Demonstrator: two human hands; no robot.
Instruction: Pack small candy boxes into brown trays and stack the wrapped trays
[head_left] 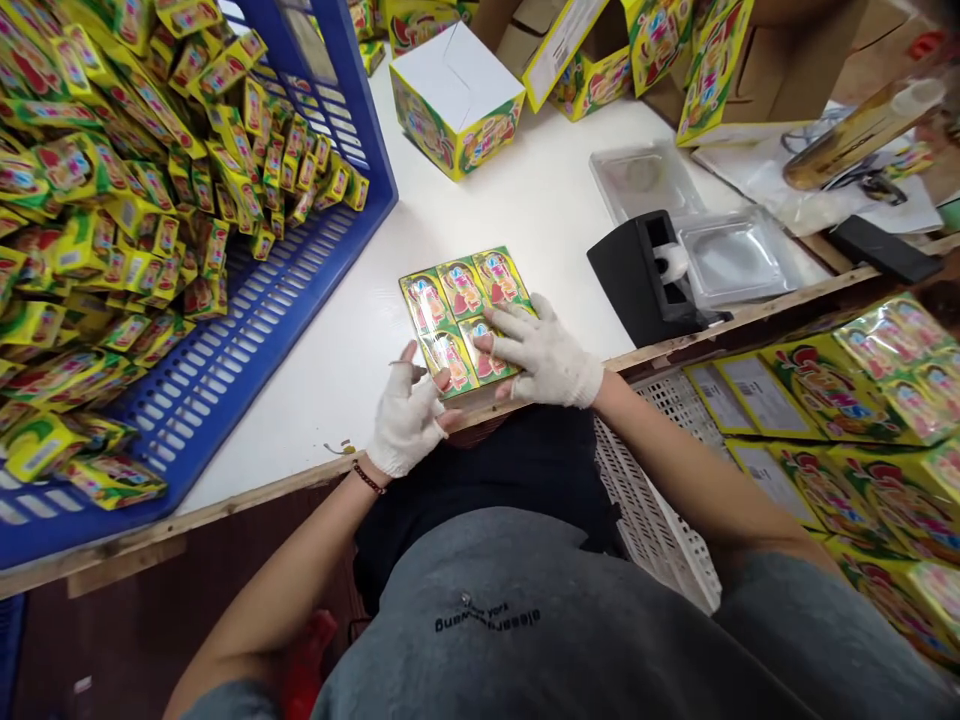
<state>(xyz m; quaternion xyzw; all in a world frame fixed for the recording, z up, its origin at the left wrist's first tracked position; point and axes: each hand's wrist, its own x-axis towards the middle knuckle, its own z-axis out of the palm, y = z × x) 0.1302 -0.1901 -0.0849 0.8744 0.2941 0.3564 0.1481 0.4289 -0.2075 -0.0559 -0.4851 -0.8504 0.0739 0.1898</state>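
Observation:
A flat block of several small yellow-green printed packets (pixel 461 305) lies on the white table (pixel 540 210) near its front edge. My right hand (pixel 546 355), in a white knit glove, lies flat on the block's near right corner with fingers spread. My left hand (pixel 407 415), also gloved with bare fingertips, touches the block's near left corner, its fingers bent and pinched against the edge.
A blue slotted crate (pixel 247 330) heaped with the same small packets fills the left. A black tape dispenser (pixel 651 275) and clear plastic trays (pixel 731 255) stand to the right. Printed cartons (pixel 457 100) stand at the back. A white basket (pixel 652 500) and wrapped packs (pixel 862 400) lie at the lower right.

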